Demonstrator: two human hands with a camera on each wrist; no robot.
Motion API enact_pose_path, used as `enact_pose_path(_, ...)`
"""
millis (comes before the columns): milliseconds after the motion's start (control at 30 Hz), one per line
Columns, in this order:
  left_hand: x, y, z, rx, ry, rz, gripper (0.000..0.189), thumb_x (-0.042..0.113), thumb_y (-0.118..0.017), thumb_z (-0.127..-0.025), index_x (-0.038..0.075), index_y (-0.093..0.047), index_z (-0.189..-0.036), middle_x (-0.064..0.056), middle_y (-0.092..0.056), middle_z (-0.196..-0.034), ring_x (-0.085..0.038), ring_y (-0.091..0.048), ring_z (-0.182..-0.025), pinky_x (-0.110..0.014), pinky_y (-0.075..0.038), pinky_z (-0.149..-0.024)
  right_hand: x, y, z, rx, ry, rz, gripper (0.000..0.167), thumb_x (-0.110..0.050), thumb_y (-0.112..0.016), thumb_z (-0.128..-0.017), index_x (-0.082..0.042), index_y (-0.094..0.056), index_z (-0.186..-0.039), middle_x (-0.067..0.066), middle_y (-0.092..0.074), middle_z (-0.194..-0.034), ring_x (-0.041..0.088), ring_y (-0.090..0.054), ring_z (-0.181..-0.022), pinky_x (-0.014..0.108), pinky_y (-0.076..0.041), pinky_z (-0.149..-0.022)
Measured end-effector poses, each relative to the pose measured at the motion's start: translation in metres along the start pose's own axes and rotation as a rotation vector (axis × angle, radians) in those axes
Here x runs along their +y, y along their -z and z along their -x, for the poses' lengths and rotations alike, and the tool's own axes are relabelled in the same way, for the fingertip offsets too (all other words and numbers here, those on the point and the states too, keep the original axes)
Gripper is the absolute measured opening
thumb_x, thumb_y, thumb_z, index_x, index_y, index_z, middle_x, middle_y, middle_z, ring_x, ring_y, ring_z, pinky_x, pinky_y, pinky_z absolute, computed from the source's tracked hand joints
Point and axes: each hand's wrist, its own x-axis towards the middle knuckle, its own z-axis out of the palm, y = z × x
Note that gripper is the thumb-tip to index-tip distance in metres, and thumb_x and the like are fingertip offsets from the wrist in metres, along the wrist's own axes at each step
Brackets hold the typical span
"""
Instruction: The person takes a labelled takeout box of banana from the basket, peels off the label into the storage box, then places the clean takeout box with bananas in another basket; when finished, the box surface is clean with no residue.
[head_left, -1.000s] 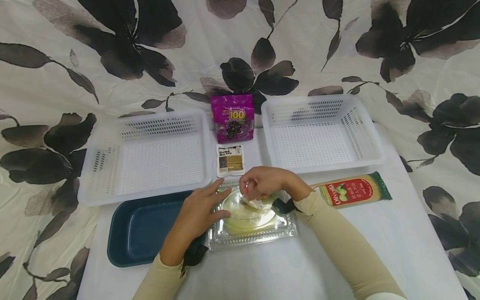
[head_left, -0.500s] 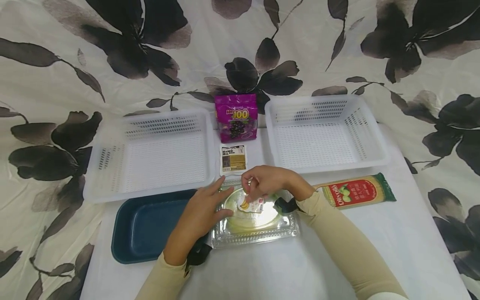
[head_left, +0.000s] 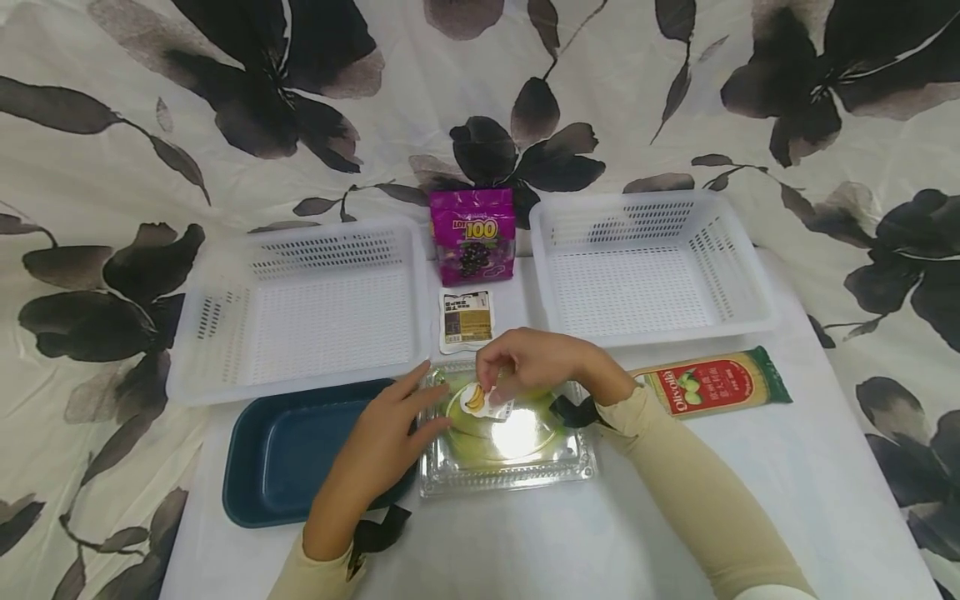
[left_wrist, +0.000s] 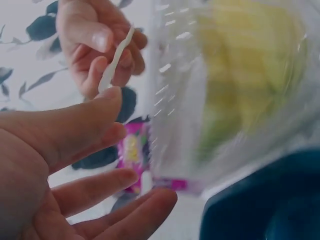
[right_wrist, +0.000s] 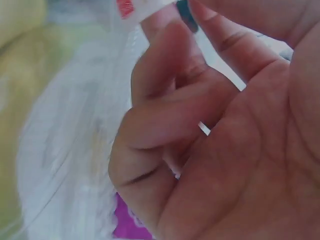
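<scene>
My right hand (head_left: 542, 362) pinches a white label with a banana picture (head_left: 476, 400) between thumb and fingers, over the middle of a clear plastic clamshell box (head_left: 502, 483). Something yellow-green shows through the lid. Seen edge-on in the left wrist view, the label (left_wrist: 118, 57) looks thin and wavy. My left hand (head_left: 380, 442) is at the box's left side, its fingers spread. Its thumb tip is close to the label's lower end; I cannot tell whether they touch. Only a corner of the label (right_wrist: 142, 9) appears in the right wrist view.
White perforated baskets stand at left (head_left: 330, 333) and right (head_left: 630, 292). Between them are a purple candy bag (head_left: 472, 237) and a small flat packet (head_left: 467, 320). A dark blue tray (head_left: 300, 454) sits left of the box, a pasta pack (head_left: 712, 382) to the right.
The label, crumpled-looking a second ago, has turned to show its banana picture and shifted slightly left with my right hand. My left hand has drawn back to the left and down.
</scene>
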Motion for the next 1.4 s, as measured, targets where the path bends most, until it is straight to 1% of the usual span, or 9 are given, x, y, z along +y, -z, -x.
enact_pose_path(267, -0.020, 0.029, 0.029, 0.258, 0.011, -0.021, 0.038, 0.018, -0.078, -0.091, 0.009, -0.071, -0.128, -0.013, -0.067, -0.136, -0.034, -0.069, -0.117, -0.051, -0.059, -0.088, -0.021, -0.005, -0.018, 0.060, 0.045, 0.039, 0.013, -0.002, -0.075, -0.087, -0.012, -0.070, -0.094, -0.003, -0.069, -0.090, 0.009, -0.061, -0.083, 0.026, -0.055, -0.080)
enact_pose_path(367, -0.035, 0.042, 0.041, 0.361, 0.002, -0.038, 0.039, 0.012, -0.079, -0.088, 0.010, -0.072, -0.127, -0.011, -0.070, -0.131, -0.031, -0.072, -0.110, -0.029, -0.059, -0.088, -0.029, -0.008, -0.029, 0.052, 0.062, 0.062, 0.015, -0.001, -0.074, -0.088, -0.012, -0.069, -0.098, -0.002, -0.070, -0.092, 0.008, -0.062, -0.081, 0.024, -0.054, -0.079)
enact_pose_path(500, -0.057, 0.058, 0.057, 0.464, 0.027, -0.050, 0.040, 0.005, -0.079, -0.086, 0.009, -0.073, -0.125, -0.011, -0.072, -0.126, -0.016, -0.070, -0.110, 0.000, -0.041, -0.088, -0.039, -0.013, -0.044, 0.042, 0.088, 0.091, 0.019, -0.001, -0.073, -0.088, -0.012, -0.068, -0.102, -0.004, -0.071, -0.100, 0.007, -0.065, -0.084, 0.023, -0.055, -0.081)
enact_pose_path(667, -0.089, 0.074, 0.077, 0.536, 0.155, 0.009, 0.038, 0.003, -0.076, -0.089, 0.008, -0.072, -0.126, -0.011, -0.073, -0.122, 0.018, -0.054, -0.111, 0.004, -0.039, -0.088, -0.050, -0.020, -0.065, 0.047, 0.106, 0.134, 0.023, -0.001, -0.075, -0.087, -0.014, -0.066, -0.103, -0.005, -0.069, -0.100, 0.005, -0.068, -0.080, 0.022, -0.053, -0.078)
enact_pose_path(867, -0.134, 0.081, 0.104, 0.609, 0.397, 0.263, 0.034, 0.003, -0.067, -0.097, 0.004, -0.068, -0.131, 0.012, -0.070, -0.123, 0.003, -0.066, -0.105, -0.003, -0.049, -0.084, -0.059, -0.028, -0.092, 0.007, 0.118, 0.121, 0.023, 0.000, -0.076, -0.087, -0.016, -0.065, -0.097, -0.003, -0.065, -0.101, 0.007, -0.066, -0.073, 0.020, -0.049, -0.071)
enact_pose_path(1000, -0.170, 0.079, 0.120, 0.597, 0.470, 0.555, 0.035, 0.001, -0.062, -0.099, -0.006, -0.062, -0.134, 0.006, -0.071, -0.122, -0.003, -0.072, -0.103, -0.011, -0.055, -0.081, -0.063, -0.035, -0.110, -0.023, 0.118, 0.159, 0.017, -0.002, -0.077, -0.087, -0.014, -0.069, -0.096, 0.000, -0.061, -0.104, 0.006, -0.065, -0.076, 0.018, -0.049, -0.076)
enact_pose_path(1133, -0.209, 0.071, 0.135, 0.467, 0.399, 0.871, 0.041, -0.009, -0.057, -0.099, -0.010, -0.053, -0.139, 0.004, -0.072, -0.123, -0.004, -0.073, -0.104, -0.015, -0.057, -0.084, -0.065, -0.044, -0.127, -0.043, 0.098, 0.210, 0.016, -0.003, -0.076, -0.088, -0.014, -0.072, -0.100, 0.000, -0.060, -0.103, 0.006, -0.061, -0.080, 0.016, -0.047, -0.079)
enact_pose_path(1267, -0.236, 0.059, 0.143, 0.285, 0.332, 0.992, 0.046, -0.011, -0.051, -0.101, 0.000, -0.050, -0.146, 0.012, -0.066, -0.132, 0.001, -0.066, -0.116, -0.012, -0.052, -0.092, -0.065, -0.053, -0.141, -0.066, 0.093, 0.234, 0.019, -0.003, -0.076, -0.089, -0.015, -0.074, -0.103, -0.002, -0.065, -0.109, 0.005, -0.063, -0.086, 0.014, -0.047, -0.082)
enact_pose_path(1400, -0.249, 0.051, 0.142, 0.205, 0.258, 1.107, 0.050, -0.014, -0.044, -0.102, 0.003, -0.047, -0.149, 0.010, -0.060, -0.141, 0.000, -0.060, -0.126, -0.014, -0.051, -0.096, -0.066, -0.063, -0.154, -0.090, 0.088, 0.249, 0.023, -0.003, -0.076, -0.088, -0.016, -0.077, -0.107, -0.004, -0.069, -0.115, 0.003, -0.064, -0.092, 0.012, -0.049, -0.082)
